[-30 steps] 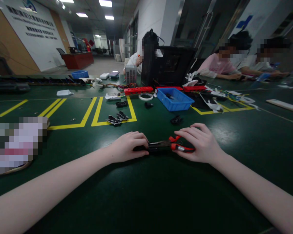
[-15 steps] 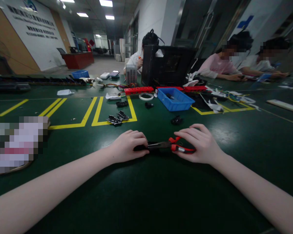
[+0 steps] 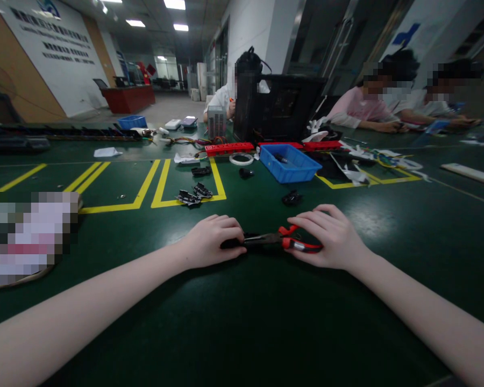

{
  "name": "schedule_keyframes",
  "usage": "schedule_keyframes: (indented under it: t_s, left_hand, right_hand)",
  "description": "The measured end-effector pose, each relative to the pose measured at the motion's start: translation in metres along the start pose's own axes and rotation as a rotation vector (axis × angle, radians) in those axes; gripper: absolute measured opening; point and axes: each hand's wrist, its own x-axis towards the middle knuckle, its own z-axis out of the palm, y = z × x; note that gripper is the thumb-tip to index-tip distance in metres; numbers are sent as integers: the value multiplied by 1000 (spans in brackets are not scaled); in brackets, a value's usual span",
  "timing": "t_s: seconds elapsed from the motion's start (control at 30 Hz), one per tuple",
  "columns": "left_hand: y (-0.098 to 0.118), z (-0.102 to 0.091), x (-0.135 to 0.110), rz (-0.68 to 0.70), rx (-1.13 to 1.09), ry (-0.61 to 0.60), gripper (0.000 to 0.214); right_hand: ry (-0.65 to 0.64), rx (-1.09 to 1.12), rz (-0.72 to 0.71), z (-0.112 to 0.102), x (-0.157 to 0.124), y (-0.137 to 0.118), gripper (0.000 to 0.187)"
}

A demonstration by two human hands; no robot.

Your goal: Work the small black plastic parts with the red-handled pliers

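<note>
My right hand (image 3: pixel 326 239) is closed round the red and black handles of a pair of long-nose pliers (image 3: pixel 272 238). The jaws point left and reach my left hand (image 3: pixel 221 239). Between the thumb and fingers of that hand is a small black part (image 3: pixel 230 244), mostly hidden by the fingers. The jaw tips meet this part; whether they grip it I cannot tell. Beyond my hands lie a black plastic piece (image 3: pixel 292 198), another black piece (image 3: pixel 246 173), and a few black and silver parts (image 3: pixel 189 198) by the yellow tape.
A blue bin (image 3: pixel 292 172) holding a dark item stands past my hands. Behind it are red power strips (image 3: pixel 229 147) and a black computer case (image 3: pixel 278 107). A roll of white tape (image 3: pixel 241 159) lies nearby. Co-workers (image 3: pixel 367 110) sit across the green table (image 3: pixel 242 328).
</note>
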Motion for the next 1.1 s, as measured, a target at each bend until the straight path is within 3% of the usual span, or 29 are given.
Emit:
schedule_keyframes:
  t_s: [1.1]
  left_hand:
    - [-4,-7,4,-22,-281,-89,19]
  right_hand:
    - [-134,190,74,4,-2,2,39]
